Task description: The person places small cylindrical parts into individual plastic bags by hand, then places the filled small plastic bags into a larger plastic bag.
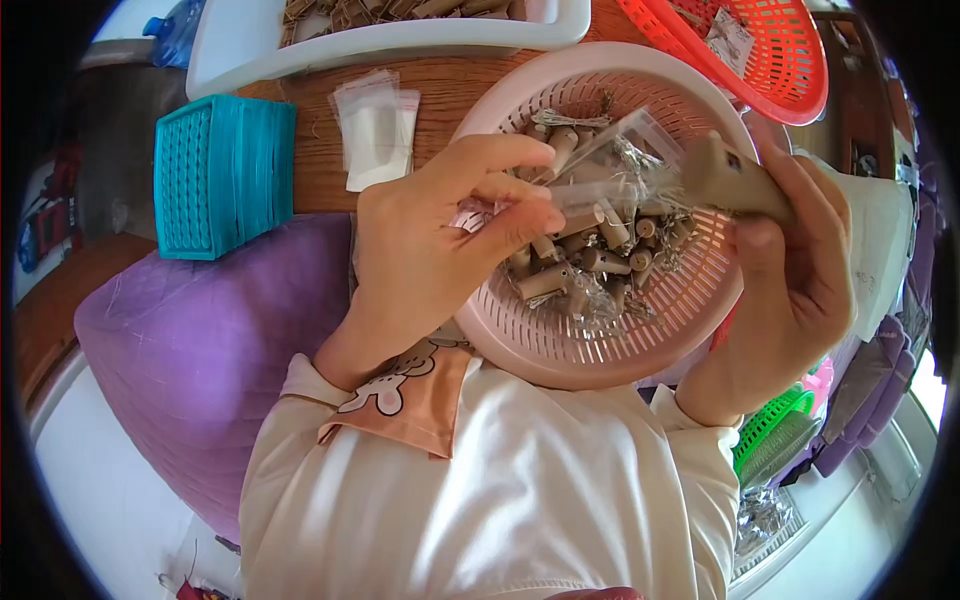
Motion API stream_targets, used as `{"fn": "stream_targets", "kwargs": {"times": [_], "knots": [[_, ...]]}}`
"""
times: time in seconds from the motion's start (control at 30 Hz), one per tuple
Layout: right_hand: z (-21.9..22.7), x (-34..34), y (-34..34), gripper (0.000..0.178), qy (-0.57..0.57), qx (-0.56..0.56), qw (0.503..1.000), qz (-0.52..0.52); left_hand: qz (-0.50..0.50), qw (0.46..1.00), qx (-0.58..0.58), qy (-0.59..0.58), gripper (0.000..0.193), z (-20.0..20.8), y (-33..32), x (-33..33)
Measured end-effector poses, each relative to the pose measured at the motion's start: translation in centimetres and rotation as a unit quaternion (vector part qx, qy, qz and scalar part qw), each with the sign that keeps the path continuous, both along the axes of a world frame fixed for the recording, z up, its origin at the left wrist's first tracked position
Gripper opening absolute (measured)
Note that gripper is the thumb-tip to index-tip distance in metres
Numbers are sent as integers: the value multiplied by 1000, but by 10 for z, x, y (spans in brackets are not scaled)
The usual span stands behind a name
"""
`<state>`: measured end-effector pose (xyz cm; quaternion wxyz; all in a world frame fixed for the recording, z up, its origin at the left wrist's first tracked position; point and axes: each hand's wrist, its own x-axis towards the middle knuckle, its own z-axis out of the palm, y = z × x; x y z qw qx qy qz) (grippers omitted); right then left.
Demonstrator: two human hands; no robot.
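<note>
A wooden bench shows beside a pink basket of brown cylinders. Above, fingers of the left hand pinch a clear bag; those of the right hand hold one brown cylinder beside it, contact unclear.

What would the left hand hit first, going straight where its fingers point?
Past the clear plastic bag at its fingertips, the left hand would probably meet the tan cylinder in the right hand first, though depth is hard to judge.
</note>
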<state>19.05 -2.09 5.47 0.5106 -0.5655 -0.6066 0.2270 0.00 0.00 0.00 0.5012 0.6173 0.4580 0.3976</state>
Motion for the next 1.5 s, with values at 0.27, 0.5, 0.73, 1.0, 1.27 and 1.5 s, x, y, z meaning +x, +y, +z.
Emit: {"fn": "stream_targets", "kwargs": {"times": [0.27, 0.5, 0.73, 1.0, 1.27, 1.5], "knots": [[-1, -2, 1, 25, -56, -88, 995, -8, -21, 999, -26, -33, 30, -3, -2, 3], [-8, -2, 3, 24, -15, -41, 999, -7, -39, 996, -59, -48, 32, -4, -2, 5], [-8, -1, 4, 22, -134, -2, 991, -27, -28, 997, -49, -48, 32, -5, -1, 5], [-3, -5, 5, 20, -3, -166, 984, 58, -42, 989, -90, -106, 38, -11, -3, 11], [-3, -4, 10, 20, -126, -183, 965, 136, -119, 991, 39, 36, 48, -4, -1, 10], [-4, -8, 13, 18, -123, -137, 977, 110, -92, 994, -13, -57, 51, -7, 2, 20]]}}
